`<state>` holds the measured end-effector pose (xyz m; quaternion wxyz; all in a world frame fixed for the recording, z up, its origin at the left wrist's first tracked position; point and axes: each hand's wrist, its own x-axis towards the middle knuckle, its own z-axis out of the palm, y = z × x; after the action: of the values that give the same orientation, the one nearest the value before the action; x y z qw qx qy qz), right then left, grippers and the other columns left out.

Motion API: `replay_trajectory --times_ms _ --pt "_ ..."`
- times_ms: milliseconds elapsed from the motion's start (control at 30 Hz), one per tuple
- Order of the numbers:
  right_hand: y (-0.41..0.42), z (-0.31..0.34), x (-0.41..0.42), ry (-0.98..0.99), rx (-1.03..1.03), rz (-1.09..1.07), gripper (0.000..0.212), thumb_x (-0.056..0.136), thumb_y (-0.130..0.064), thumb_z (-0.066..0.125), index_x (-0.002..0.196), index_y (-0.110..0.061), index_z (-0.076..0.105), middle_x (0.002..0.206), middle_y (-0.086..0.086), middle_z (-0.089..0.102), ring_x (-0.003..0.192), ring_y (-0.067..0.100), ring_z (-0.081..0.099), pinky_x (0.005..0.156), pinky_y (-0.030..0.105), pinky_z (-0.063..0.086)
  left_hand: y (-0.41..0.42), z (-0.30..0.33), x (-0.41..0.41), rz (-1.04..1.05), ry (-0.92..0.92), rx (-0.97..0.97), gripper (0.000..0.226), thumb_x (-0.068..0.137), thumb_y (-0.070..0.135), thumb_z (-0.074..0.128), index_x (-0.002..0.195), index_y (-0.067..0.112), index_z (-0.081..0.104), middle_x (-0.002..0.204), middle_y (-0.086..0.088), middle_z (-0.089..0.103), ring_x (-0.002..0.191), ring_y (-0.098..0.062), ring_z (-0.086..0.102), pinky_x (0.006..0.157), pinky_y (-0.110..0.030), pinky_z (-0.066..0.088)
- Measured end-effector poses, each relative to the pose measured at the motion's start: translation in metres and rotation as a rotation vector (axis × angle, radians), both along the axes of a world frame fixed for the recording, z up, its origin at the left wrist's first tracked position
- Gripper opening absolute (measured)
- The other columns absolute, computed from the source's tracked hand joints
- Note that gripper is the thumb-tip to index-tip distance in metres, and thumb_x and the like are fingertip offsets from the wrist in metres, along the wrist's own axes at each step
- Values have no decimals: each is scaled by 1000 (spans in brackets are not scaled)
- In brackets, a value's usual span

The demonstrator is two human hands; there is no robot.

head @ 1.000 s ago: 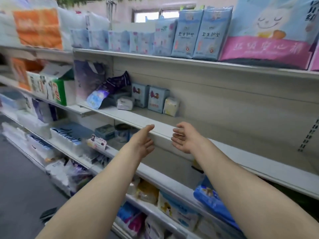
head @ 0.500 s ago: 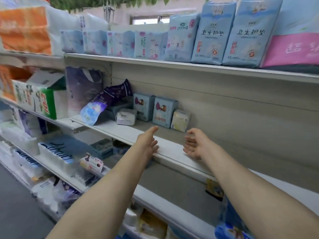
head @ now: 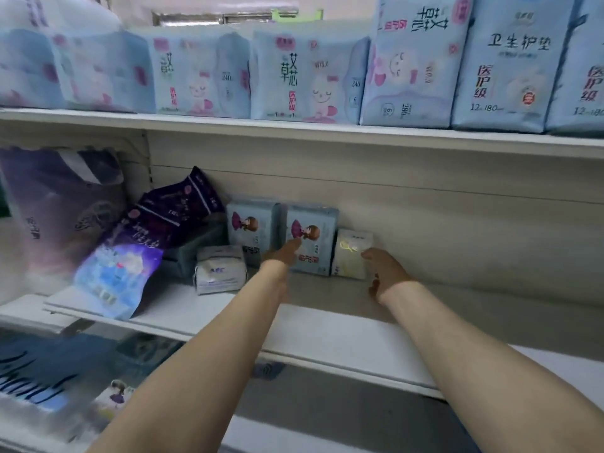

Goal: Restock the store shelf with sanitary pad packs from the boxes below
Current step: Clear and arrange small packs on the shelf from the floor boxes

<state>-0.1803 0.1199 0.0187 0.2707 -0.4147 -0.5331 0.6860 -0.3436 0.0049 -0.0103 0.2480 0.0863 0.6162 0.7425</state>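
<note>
Left hand: reaches into the middle shelf; fingers extended, tips against the front of the right blue pack; nothing gripped.
Right hand: fingers extended, tips at the right edge of the small pale pack; contact likely, a grip cannot be told.
Blue packs: two upright at the back wall, side by side; left blue pack just beside the right one.
Pale pack: upright, touching the right blue pack's right side.
Middle shelf, left part: white wrapped pack lying in front; purple packs leaning in a heap.
Top shelf: row of light blue packs standing upright.
</note>
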Motion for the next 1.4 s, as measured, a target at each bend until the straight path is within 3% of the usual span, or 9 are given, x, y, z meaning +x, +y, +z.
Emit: replay_trajectory --times_ms 133,367,533,633,800,900,1067,1233,1400 --pt "7 1 -14 -27 27 -15 34 84 -33 70 111 -19 54 82 2 47 70 18 43 55 28 33 -2 6 -7 -62 123 -54 78 78 50 75 140 8 52 130 -13 63 117 -32 61 103 -49 50" --pt "4 3 -36 -5 24 -33 7 93 -17 66 94 -13 59 81 6 61 68 18 58 48 21 40 4 13 -24 -191 199 -56 61 91 40 69 142 11 51 130 -10 65 116 -30 62 103 -47 50" --pt "4 -2 -34 30 22 -28 10 91 -9 69 89 -13 60 79 7 63 68 18 59 34 13 40 4 8 -27 -251 157 -3 54 90 26 73 139 12 53 124 -10 68 109 -27 66 91 -42 56" --pt "5 -4 -26 33 34 -20 13 87 -11 75 96 -11 65 77 6 71 64 17 67 45 18 50 0 4 -29 -304 129 20 46 91 19 72 133 11 55 121 -10 69 96 -19 68 72 -30 55" --pt "5 -9 -20 26 49 -2 11 89 -15 74 87 -11 64 80 5 68 51 11 67 41 15 46 -5 2 -24 -329 125 15 40 92 26 71 127 10 60 120 -9 70 98 -22 67 79 -31 53" --pt "2 -10 -11 57 62 -1 16 87 -24 77 91 -13 66 98 10 74 67 14 71 52 20 52 -9 7 -17 -315 126 -23 42 90 37 72 122 12 61 115 -6 70 99 -22 67 82 -32 53" --pt "-7 -11 7 29 20 -38 39 78 -40 83 105 -16 67 104 9 76 86 24 72 71 30 55 -28 9 14 -317 60 36 42 85 33 77 119 13 63 110 -7 73 82 -15 68 54 -25 55" --pt "-28 -11 36 119 -34 43 30 74 -29 85 98 -18 72 104 8 77 97 28 72 96 46 56 -54 8 50 -286 -18 105 47 81 28 81 121 10 62 113 -13 73 97 -25 72 87 -42 58" --pt "-41 -7 91 135 -14 70 17 81 -29 81 85 -17 69 76 6 77 62 19 73 67 36 61 -72 9 109 -265 -30 112 40 84 30 79 114 8 66 107 -16 75 95 -27 74 85 -42 59"
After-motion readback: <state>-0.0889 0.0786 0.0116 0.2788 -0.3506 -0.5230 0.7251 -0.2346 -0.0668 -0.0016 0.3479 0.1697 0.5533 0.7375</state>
